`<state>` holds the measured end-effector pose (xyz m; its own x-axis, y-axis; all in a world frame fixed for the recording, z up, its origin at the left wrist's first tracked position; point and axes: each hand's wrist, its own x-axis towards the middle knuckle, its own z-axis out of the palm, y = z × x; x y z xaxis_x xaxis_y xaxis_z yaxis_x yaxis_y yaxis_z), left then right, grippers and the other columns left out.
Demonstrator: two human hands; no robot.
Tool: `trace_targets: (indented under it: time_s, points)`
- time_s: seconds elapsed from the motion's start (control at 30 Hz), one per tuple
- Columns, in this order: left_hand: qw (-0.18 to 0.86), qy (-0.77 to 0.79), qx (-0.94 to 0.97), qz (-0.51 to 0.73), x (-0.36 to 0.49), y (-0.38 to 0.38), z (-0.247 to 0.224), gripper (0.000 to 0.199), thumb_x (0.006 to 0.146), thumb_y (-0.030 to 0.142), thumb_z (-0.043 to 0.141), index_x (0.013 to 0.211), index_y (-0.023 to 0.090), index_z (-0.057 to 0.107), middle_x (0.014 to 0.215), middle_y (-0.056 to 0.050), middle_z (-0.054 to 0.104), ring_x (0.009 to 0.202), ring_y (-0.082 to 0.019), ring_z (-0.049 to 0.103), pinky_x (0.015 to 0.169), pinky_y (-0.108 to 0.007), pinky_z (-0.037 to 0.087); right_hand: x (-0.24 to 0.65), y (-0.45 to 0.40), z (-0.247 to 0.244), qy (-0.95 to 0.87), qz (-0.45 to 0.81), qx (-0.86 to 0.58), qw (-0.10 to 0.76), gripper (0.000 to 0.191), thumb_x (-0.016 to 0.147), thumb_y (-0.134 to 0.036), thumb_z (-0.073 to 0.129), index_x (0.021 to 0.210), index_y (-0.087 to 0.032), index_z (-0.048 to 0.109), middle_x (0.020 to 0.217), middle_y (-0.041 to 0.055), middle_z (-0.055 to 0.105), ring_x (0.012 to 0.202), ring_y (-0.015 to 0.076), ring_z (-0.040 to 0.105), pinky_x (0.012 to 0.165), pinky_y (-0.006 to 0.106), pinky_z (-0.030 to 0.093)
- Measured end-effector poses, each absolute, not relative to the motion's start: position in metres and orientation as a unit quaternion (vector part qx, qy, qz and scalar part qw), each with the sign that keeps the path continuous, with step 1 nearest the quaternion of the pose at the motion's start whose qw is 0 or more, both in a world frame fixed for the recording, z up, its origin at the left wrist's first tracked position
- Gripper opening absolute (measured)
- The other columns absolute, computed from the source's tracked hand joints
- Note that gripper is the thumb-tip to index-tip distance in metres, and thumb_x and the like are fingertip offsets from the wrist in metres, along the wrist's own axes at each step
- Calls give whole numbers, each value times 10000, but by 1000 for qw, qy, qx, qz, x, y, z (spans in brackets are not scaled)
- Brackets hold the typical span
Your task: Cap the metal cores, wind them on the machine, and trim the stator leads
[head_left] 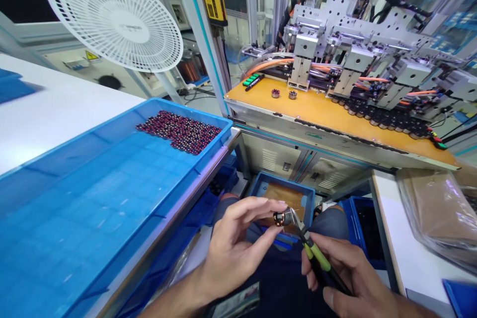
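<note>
Between the thumb and fingertips of my left hand (236, 243) is a small wound motor stator (280, 218), round and dark with copper coils. Thin wire ends stick out from it. My right hand (346, 273) grips a pair of cutting pliers (316, 256) with green and black handles. The metal jaws of the pliers reach the stator's right side, close to the wire ends. Whether the jaws touch a wire is too small to tell. Both hands are over my lap, above a blue bin (283, 184) on the floor.
At left a large blue tray (112, 278) holds many small stators (179, 131) in its far corner. A white fan (126, 25) stands behind it. Ahead, a machine (357, 54) rises over an orange worktop (257, 99) with two loose stators. Plastic-wrapped brown material (439, 203) lies at right.
</note>
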<state>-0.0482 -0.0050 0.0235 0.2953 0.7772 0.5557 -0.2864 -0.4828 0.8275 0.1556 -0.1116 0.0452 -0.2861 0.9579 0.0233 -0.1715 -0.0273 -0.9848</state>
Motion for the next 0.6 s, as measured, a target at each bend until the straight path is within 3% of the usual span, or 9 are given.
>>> trace_targets:
  time_s: [0.2,0.37,0.5,0.6]
  points:
    - [478,189,647,564,-47,-6,24,711,756,-125,663,1312,297,530,1121,-14,766,1028,-183,746,897,-260,625,157,-114,41,-506,628,-362,467,541,956,-311,632,1411,-538,449,1094,38,627,876,140,601,807,356,502]
    - [475,198,652,558,-48,-5,23,699,765,-120,657,1312,296,526,1119,-18,766,1031,-185,746,905,-267,623,153,-112,36,-511,618,-369,470,605,921,-225,656,1420,-505,459,1032,29,633,796,110,580,733,287,500]
    - [461,207,660,556,-48,-6,22,703,763,-118,664,1315,295,523,1110,-13,769,1027,-180,747,915,-265,619,150,-110,32,-548,547,-424,470,664,866,-99,649,1399,-470,508,898,-4,625,700,77,543,643,194,470]
    - [462,215,661,551,-48,-7,21,702,765,-104,676,1318,302,525,1117,-14,767,1020,-184,748,909,-278,625,154,-110,34,-552,494,-492,457,590,856,-89,629,1356,-398,580,847,0,633,731,95,588,701,210,509]
